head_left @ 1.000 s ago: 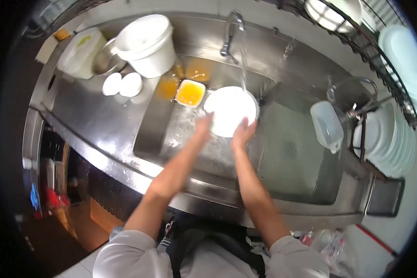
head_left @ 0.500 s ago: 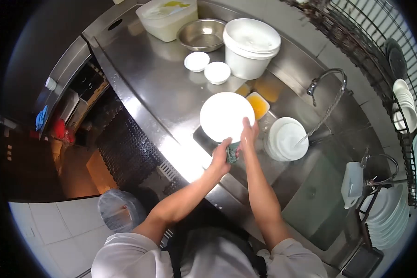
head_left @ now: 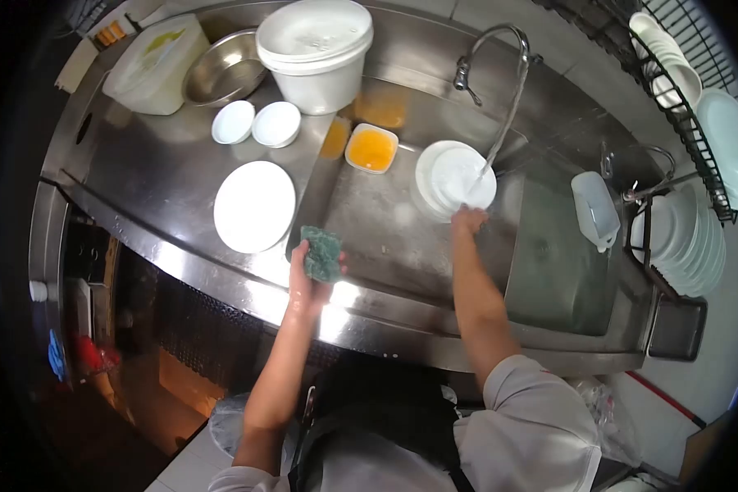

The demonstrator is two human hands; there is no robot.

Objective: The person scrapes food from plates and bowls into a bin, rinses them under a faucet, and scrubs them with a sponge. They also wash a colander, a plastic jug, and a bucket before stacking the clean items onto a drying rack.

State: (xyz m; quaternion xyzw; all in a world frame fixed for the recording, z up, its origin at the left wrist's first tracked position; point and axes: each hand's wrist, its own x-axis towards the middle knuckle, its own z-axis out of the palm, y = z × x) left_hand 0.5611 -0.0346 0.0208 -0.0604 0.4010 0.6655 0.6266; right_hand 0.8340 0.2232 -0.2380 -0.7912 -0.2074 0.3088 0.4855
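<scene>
My left hand (head_left: 310,293) is closed on a green scouring pad (head_left: 321,254), thumb along one side and fingertips showing at the other, above the near left edge of the sink basin (head_left: 377,221). Just beyond those fingers and to their left, a white plate (head_left: 254,207) lies on the steel counter (head_left: 152,176). My right hand (head_left: 469,219) is at the near rim of a small stack of white dishes (head_left: 436,184) in the basin; the fingers look bent there, but I cannot tell whether they grip the rim. Directly ahead of them, water from the tap (head_left: 500,34) runs into the top dish. Between my two hands, but farther from me, is a square tub of orange liquid (head_left: 372,149) (a few pale bubbles float in it). Past the plate from my left fingers, two small white bowls (head_left: 254,124) sit side by side, with a white bucket (head_left: 314,70) behind them. To the right of my right fingers is a second basin (head_left: 553,254) holding cloudy water.
</scene>
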